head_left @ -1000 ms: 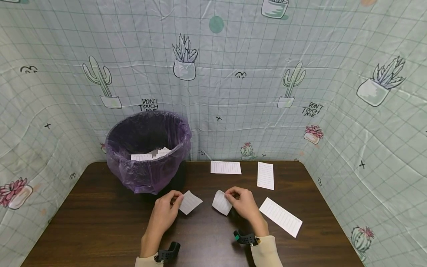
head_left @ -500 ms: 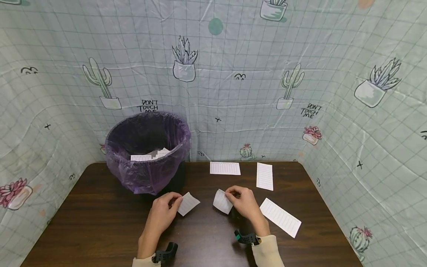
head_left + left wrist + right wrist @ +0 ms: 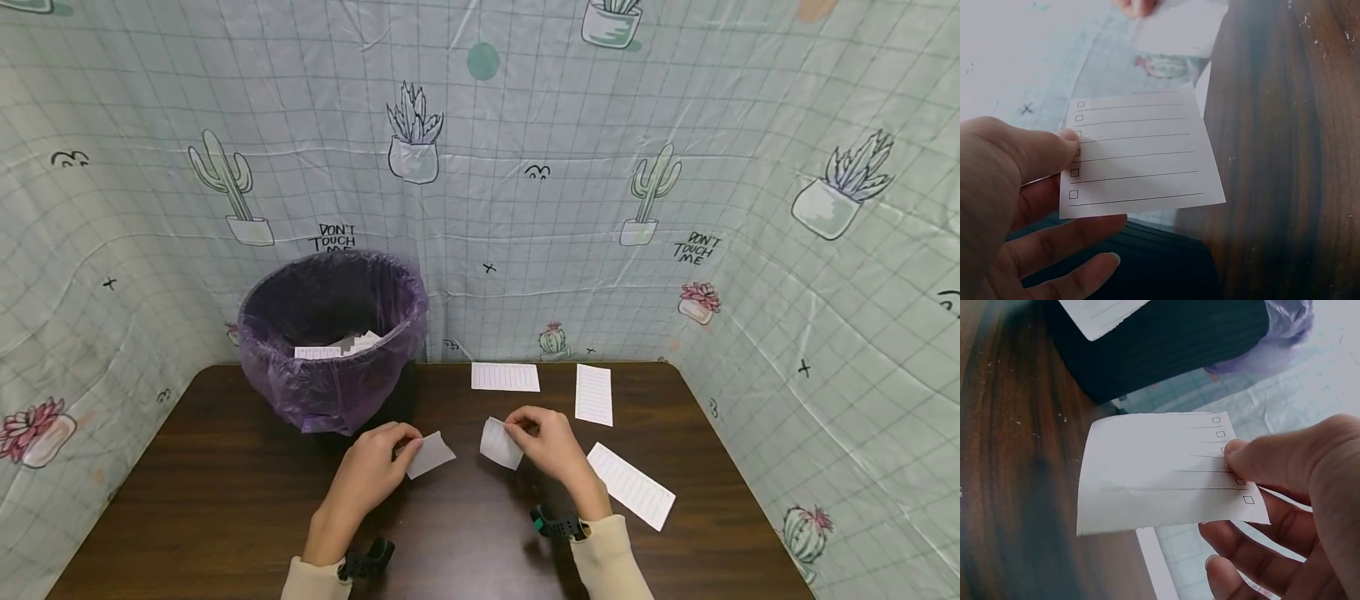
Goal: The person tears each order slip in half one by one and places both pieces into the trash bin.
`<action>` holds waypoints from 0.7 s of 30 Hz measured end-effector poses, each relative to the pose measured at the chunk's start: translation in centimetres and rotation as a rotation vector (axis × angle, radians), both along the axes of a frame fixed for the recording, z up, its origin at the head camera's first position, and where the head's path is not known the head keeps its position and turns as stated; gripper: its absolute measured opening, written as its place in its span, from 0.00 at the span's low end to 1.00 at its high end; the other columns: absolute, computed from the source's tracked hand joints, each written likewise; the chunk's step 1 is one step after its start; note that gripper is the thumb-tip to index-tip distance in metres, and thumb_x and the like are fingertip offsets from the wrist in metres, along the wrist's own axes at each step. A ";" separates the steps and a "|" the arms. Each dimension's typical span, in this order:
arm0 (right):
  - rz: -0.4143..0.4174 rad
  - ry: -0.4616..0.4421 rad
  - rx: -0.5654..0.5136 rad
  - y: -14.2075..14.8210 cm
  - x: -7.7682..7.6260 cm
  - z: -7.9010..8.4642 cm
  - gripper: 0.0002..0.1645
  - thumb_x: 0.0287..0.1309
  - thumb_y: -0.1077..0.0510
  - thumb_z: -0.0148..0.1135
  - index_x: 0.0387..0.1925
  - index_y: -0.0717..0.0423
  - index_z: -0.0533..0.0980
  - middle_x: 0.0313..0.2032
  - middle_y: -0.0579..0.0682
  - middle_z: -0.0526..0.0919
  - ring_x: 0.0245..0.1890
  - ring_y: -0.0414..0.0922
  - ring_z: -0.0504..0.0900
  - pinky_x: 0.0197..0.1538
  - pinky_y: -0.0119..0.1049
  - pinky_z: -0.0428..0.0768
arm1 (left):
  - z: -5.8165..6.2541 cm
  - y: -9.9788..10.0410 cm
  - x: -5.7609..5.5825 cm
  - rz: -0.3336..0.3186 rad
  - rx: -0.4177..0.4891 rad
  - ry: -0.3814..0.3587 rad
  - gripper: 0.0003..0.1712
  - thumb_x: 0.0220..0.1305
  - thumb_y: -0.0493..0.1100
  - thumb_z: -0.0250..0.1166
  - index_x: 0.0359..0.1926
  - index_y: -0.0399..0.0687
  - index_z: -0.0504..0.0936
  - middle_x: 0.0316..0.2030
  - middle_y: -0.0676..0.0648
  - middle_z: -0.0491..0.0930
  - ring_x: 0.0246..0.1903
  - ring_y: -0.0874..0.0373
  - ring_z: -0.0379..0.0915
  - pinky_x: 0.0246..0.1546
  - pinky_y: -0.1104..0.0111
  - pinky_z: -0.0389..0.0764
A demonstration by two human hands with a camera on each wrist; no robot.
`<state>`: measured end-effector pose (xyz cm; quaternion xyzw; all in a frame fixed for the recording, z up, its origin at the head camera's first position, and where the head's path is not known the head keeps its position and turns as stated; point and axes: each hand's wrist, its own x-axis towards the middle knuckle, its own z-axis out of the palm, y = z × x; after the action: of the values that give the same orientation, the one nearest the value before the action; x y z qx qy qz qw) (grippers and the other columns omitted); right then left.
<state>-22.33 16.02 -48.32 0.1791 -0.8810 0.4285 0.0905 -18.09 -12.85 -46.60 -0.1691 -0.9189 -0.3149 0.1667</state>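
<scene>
My left hand (image 3: pixel 372 467) pinches a piece of white checklist paper (image 3: pixel 1135 153) between thumb and fingers, printed with lines and small check boxes. Opposite it, my right hand (image 3: pixel 553 446) pinches a second piece of the same kind of paper (image 3: pixel 1160 475), slightly curved, with check boxes along the edge by the thumb. A gap separates the two pieces, both held above the dark wooden table (image 3: pixel 465 542). In the left wrist view the lower fingers spread below the paper.
A trash bin with a purple liner (image 3: pixel 330 392) stands at the back left, with several papers (image 3: pixel 318 352) inside. Whole checklist sheets lie on the table: one at the back (image 3: pixel 506 377), one upright beside it (image 3: pixel 594 395), one slanted at right (image 3: pixel 632 486). A patterned cloth (image 3: pixel 487 208) surrounds the table.
Both hands still hold their paper pieces. The right hand has risen slightly in the view, and the left piece has tilted a little, with the left wrist shifted slightly left.
</scene>
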 end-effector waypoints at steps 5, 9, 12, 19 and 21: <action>0.026 0.006 0.001 0.0 -0.2 1.0 0.04 0.63 0.64 0.68 0.33 0.55 0.85 0.31 0.48 0.88 0.28 0.36 0.82 0.34 0.30 0.80 | 0.8 0.0 0.1 -0.030 -0.031 0.060 0.04 0.62 0.38 0.74 0.33 0.52 0.87 0.27 0.59 0.79 0.24 0.70 0.67 0.27 0.72 0.74; 0.016 -0.006 0.005 -0.1 -0.3 2.0 0.04 0.61 0.64 0.67 0.32 0.53 0.85 0.31 0.47 0.88 0.26 0.34 0.78 0.32 0.29 0.79 | 1.6 -0.1 0.1 -0.047 -0.057 0.116 0.06 0.62 0.37 0.74 0.31 0.53 0.86 0.27 0.58 0.81 0.23 0.71 0.68 0.26 0.74 0.74; 0.012 0.006 0.021 -0.1 -0.5 2.7 0.04 0.61 0.64 0.67 0.32 0.53 0.85 0.31 0.47 0.88 0.24 0.33 0.76 0.31 0.29 0.78 | 2.7 -0.2 0.3 -0.071 -0.049 0.114 0.06 0.63 0.37 0.72 0.31 0.53 0.85 0.28 0.59 0.81 0.24 0.70 0.68 0.27 0.74 0.74; 0.041 0.060 0.031 -0.2 -0.9 4.4 0.04 0.62 0.62 0.67 0.33 0.52 0.85 0.33 0.46 0.89 0.29 0.36 0.80 0.35 0.31 0.79 | 5.7 -0.4 0.9 -0.172 -0.028 0.115 0.05 0.66 0.38 0.70 0.34 0.54 0.84 0.28 0.60 0.81 0.26 0.71 0.70 0.29 0.73 0.77; 0.045 0.070 0.026 -0.3 -0.9 4.8 0.03 0.63 0.62 0.67 0.34 0.52 0.85 0.33 0.46 0.89 0.31 0.38 0.82 0.35 0.31 0.80 | 6.6 -0.5 1.0 -0.205 -0.033 0.133 0.05 0.67 0.39 0.70 0.35 0.54 0.84 0.28 0.60 0.81 0.27 0.71 0.72 0.30 0.72 0.78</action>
<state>-23.26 15.76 -43.53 0.2148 -0.8784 0.4126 0.1094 -17.07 -13.38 -39.97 -0.2851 -0.8888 -0.3034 0.1914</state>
